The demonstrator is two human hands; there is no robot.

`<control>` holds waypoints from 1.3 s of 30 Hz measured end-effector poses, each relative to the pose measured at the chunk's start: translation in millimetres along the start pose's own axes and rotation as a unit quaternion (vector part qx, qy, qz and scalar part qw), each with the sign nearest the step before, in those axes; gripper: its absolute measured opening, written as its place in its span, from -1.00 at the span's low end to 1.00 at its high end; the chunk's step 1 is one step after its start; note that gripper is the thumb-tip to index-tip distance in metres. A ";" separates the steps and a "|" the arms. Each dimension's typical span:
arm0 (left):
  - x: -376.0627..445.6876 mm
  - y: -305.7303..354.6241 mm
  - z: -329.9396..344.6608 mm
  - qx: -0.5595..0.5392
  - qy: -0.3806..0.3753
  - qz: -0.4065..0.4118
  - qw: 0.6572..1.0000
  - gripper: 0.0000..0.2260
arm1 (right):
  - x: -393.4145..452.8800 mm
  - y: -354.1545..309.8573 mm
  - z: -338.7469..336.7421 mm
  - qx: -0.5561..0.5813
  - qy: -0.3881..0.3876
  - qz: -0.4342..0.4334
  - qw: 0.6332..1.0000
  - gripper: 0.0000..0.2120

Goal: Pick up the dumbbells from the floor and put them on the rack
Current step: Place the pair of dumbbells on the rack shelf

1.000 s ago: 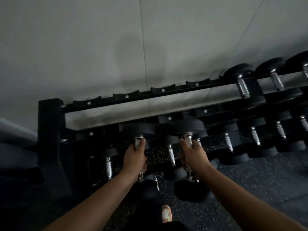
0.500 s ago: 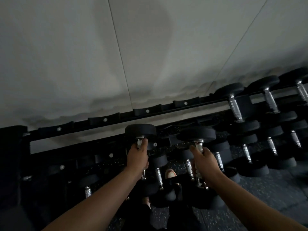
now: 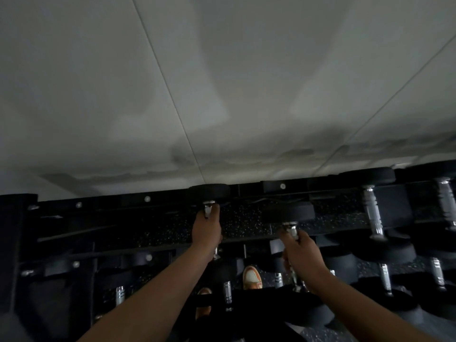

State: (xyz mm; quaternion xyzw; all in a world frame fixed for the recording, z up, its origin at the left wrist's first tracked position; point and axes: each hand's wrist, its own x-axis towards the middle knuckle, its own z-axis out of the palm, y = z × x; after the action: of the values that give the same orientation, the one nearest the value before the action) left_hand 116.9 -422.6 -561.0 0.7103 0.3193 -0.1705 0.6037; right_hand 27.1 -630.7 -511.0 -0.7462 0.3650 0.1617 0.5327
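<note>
Now that both dumbbells have risen from the lower tier to the top rail of the rack (image 3: 148, 199), we are close to placement. Our left hand (image 3: 207, 234) is clamped on the left dumbbell (image 3: 209, 193), whose far head meets the rail. Our right hand (image 3: 302, 261) grips the right dumbbell (image 3: 288, 212), which sits lower and short of the rail; we judge it needs further lift.

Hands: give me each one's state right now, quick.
Left hand: closed around the handle of the left dumbbell.
Right hand: closed around the handle of the right dumbbell.
</note>
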 end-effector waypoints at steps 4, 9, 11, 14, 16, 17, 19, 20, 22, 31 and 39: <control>11.5 4.5 16.4 0.006 -0.003 -0.007 1.000 -0.45 | 19.0 -3.6 -9.3 -0.002 -0.011 -0.003 1.000 -0.69; 19.9 -6.7 30.5 0.004 0.008 -0.017 1.000 -0.49 | 38.3 -0.7 -15.2 0.006 -0.017 0.005 1.000 -0.66; 21.5 -11.7 32.3 -0.005 0.019 -0.018 1.000 -0.50 | 45.5 -0.7 -15.2 0.007 -0.017 0.005 1.000 -0.66; 23.2 -16.0 31.5 0.006 0.018 -0.019 1.000 -0.50 | 57.5 -4.2 -14.4 0.023 -0.011 0.001 1.000 -0.68; 24.4 -16.0 31.6 0.018 0.016 -0.018 1.000 -0.49 | 65.7 -9.2 -13.7 0.024 -0.007 -0.005 1.000 -0.69; 25.1 -16.0 31.8 0.023 0.018 -0.014 0.999 -0.49 | 69.6 -11.7 -13.2 0.025 -0.007 -0.007 1.000 -0.69; 25.4 -14.9 32.1 0.026 0.025 -0.004 0.999 -0.50 | 76.8 -16.4 -12.8 0.027 -0.004 -0.012 1.000 -0.69; 25.5 -14.2 32.2 0.030 0.027 -0.002 0.999 -0.50 | 80.3 -18.2 -13.1 0.028 -0.003 -0.016 0.999 -0.69; 26.5 -13.5 32.2 0.046 0.027 0.001 0.999 -0.46 | 87.5 -21.0 -13.8 0.038 -0.005 -0.021 0.999 -0.70; 20.7 -18.8 30.1 0.191 0.073 0.099 0.974 -0.56 | 115.9 -24.3 -5.9 0.031 -0.020 -0.025 0.999 -0.70; 21.9 -19.4 29.4 0.198 0.072 0.109 0.971 -0.62 | 130.2 -11.6 -0.3 0.039 -0.008 -0.015 0.999 -0.74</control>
State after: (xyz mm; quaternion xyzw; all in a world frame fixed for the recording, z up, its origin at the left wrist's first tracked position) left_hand 124.5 -444.3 -595.6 0.8567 0.2424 -0.1114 0.4415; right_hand 124.1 -677.6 -585.2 -0.7293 0.3551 0.1455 0.5665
